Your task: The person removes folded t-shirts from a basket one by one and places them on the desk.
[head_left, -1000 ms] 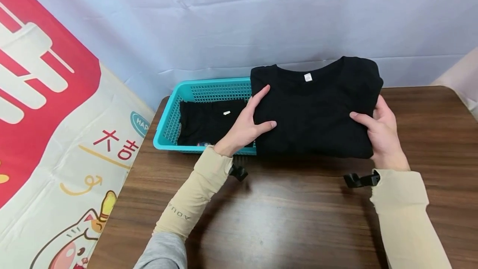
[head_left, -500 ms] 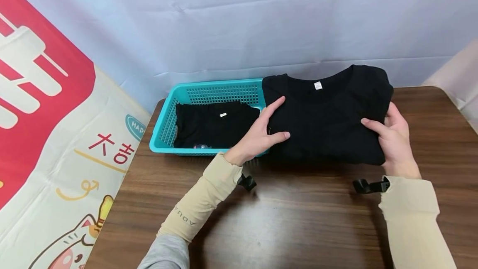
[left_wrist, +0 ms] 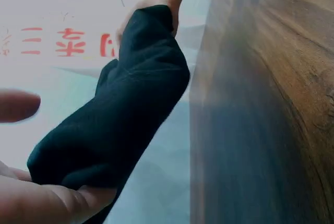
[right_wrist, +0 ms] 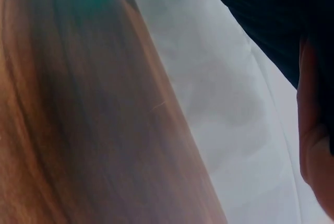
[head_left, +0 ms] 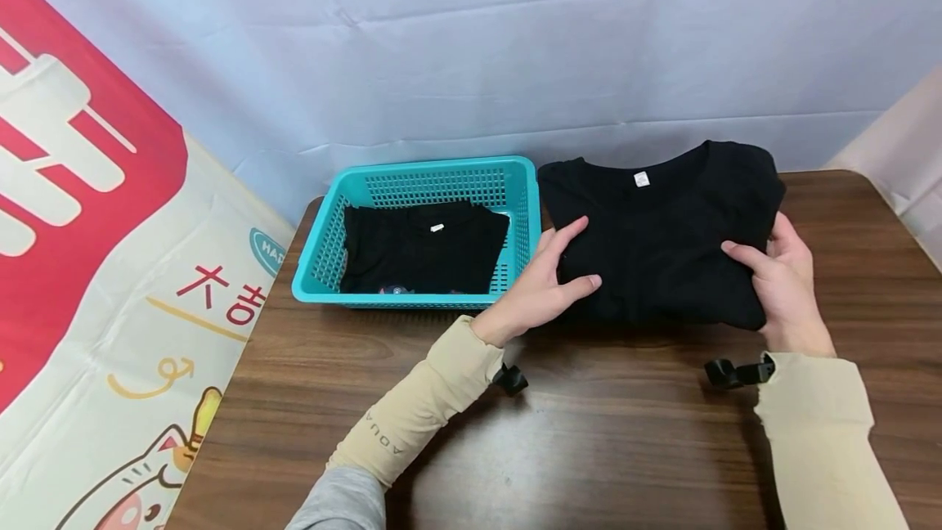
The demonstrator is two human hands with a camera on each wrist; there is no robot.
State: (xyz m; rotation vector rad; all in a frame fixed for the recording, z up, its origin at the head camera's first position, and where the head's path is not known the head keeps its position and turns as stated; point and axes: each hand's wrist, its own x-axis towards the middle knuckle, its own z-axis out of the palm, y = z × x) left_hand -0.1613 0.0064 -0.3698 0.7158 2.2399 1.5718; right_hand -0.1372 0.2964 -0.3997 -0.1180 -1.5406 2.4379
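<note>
A folded black T-shirt (head_left: 662,244) with a white neck label is held up over the table, to the right of the basket. My left hand (head_left: 540,289) grips its left side, thumb and a finger on the front and the rest hidden behind. At the right side my right hand (head_left: 787,285) pinches the cloth, thumb in front and fingers behind. In the left wrist view the thick folded edge of the T-shirt (left_wrist: 120,98) stands clear of the tabletop. Another folded black garment (head_left: 423,248) with a small white label lies in the turquoise basket (head_left: 531,227).
The basket stands at the back left of the brown wooden table (head_left: 618,440). Behind it hangs a pale cloth (head_left: 471,47), and a printed red and white banner (head_left: 147,211) hangs along the left side. Black straps (head_left: 736,372) are on both wrists.
Both hands have carried the T-shirt to the right and slightly lower in view. The basket's right end, formerly covered by it, now shows.
</note>
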